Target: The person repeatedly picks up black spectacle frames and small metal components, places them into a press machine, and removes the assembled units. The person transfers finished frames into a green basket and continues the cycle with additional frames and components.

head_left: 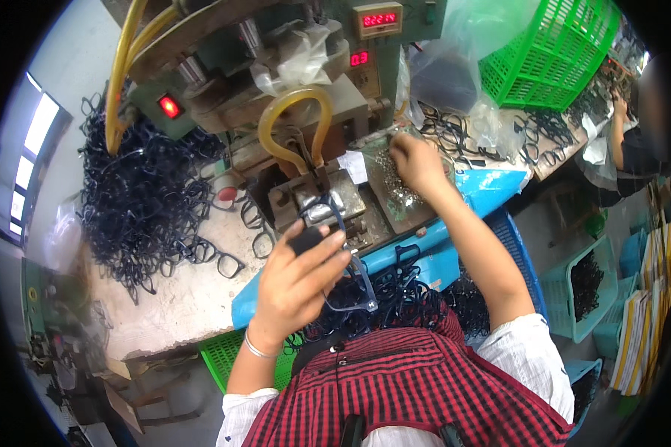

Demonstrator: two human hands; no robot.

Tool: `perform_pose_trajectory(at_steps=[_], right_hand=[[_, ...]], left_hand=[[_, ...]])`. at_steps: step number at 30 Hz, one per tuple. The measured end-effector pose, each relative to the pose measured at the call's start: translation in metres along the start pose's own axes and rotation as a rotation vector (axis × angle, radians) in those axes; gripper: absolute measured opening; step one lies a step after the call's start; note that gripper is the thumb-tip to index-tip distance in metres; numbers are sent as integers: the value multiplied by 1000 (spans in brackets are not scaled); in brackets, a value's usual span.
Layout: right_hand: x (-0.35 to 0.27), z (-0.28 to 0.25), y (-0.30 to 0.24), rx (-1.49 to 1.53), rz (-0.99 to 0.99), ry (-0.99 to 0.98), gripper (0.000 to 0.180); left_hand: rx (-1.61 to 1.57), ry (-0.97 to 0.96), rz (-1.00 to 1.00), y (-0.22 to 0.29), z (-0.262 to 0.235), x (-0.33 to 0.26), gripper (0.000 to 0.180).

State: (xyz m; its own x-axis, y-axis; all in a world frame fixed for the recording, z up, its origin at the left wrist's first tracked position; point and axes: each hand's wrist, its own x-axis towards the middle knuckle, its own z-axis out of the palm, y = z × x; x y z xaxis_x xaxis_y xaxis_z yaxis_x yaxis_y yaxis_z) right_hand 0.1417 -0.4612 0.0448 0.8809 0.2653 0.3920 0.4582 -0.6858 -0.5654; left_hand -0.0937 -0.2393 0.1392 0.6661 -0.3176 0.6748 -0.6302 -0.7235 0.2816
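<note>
My left hand [291, 287] is closed around a dark blue eyeglass frame [370, 303], holding it in front of the metal fixture of a green press [328, 205]. A black cover sits on one of its fingers. Part of the frame is hidden behind the fingers. Over a flat tray to the right of the fixture, my right hand [419, 164] has its fingers curled together above a scatter of small shiny metal pieces [397, 185]. Whatever those fingertips hold is too small to make out. More dark eyeglass frames [406, 287] lie heaped just above my lap.
A big pile of eyeglass frames [138, 197] covers the table's left side. A yellow hose [265, 127] loops before the press. At the back right stands a green plastic basket [548, 56]; beyond the bench's right end, another person's arm [619, 130] shows. Blue sheeting [492, 186] covers the bench edge.
</note>
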Motion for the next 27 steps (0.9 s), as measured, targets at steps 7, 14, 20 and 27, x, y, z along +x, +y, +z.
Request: perform_pose_trajectory(at_steps=[7, 14, 20, 27], right_hand=[[-70, -21, 1, 858, 420, 435, 14], [-35, 14, -29, 582, 152, 302, 14], [-65, -21, -26, 195, -1, 271, 15], [-116, -68, -8, 235, 155, 303, 13]], left_hand=[[367, 697, -591, -14, -89, -91, 31], [718, -288, -509, -112, -96, -114, 53], [255, 97, -798, -156, -42, -168, 30], [644, 98, -1335, -215, -102, -212, 27]])
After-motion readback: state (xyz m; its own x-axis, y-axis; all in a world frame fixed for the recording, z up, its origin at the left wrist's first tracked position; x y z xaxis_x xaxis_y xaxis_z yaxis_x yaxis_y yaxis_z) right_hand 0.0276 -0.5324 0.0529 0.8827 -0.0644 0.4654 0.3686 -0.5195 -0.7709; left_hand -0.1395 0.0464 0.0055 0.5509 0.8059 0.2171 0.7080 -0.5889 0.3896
